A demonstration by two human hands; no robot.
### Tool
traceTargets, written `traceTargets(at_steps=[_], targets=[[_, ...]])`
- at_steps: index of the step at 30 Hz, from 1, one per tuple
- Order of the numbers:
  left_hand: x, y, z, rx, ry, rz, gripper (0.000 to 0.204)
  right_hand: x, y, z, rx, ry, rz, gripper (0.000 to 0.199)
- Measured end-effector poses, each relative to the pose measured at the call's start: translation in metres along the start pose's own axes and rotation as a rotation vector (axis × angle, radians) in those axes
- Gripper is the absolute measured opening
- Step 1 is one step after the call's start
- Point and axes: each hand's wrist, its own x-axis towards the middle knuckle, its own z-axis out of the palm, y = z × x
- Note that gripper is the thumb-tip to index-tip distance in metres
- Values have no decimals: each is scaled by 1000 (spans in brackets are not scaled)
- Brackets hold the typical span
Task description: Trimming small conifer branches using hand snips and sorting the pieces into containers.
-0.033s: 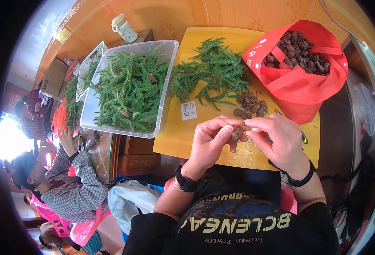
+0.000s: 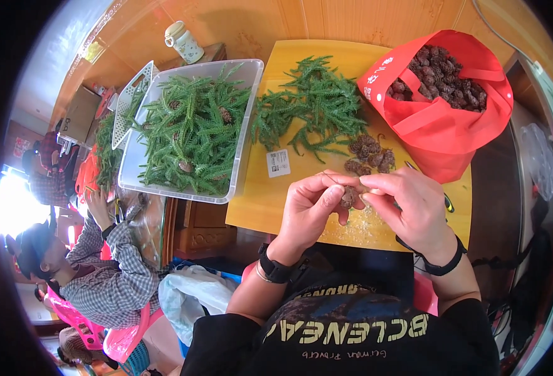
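Between thumb and fingers, my left hand point(image 2: 317, 200) holds a small brown pine cone point(image 2: 349, 198). The fingertips of my right hand point(image 2: 405, 200) are pinched together against the cone's right end; what lies between them is too small to make out. A thin, dark stem or wire shows at my left fingertips. Just beyond my hands, several pine cones point(image 2: 369, 154) lie grouped on the yellow board point(image 2: 264, 216). Green artificial fir sprigs point(image 2: 317, 100) are spread farther back. Pale crumbs point(image 2: 361, 229) are scattered below my fingers.
A clear plastic bin point(image 2: 242, 156) of sprigs and cones stands left; a red bag point(image 2: 436, 138) full of cones stands right. A white label point(image 2: 278, 163) lies on the board. A yellow-and-black tool handle point(image 2: 449, 203) is beside my right hand. A co-worker in checks point(image 2: 110, 288) sits left.
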Motion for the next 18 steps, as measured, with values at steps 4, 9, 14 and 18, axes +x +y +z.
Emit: traceTargets(at_steps=[4, 9, 14, 18], targets=[[-1, 2, -8, -45, -83, -42, 20, 0, -1, 0, -34, -12, -37, 38], [1, 13, -13, 50, -205, -200, 19, 1, -6, -9, -58, -256, -18, 54], [3, 17, -13, 185, -268, -332, 20, 5, -11, -15, -126, -547, 108, 57], [3, 13, -14, 232, -291, -354, 21, 4, -7, -18, -127, -639, 135, 56]])
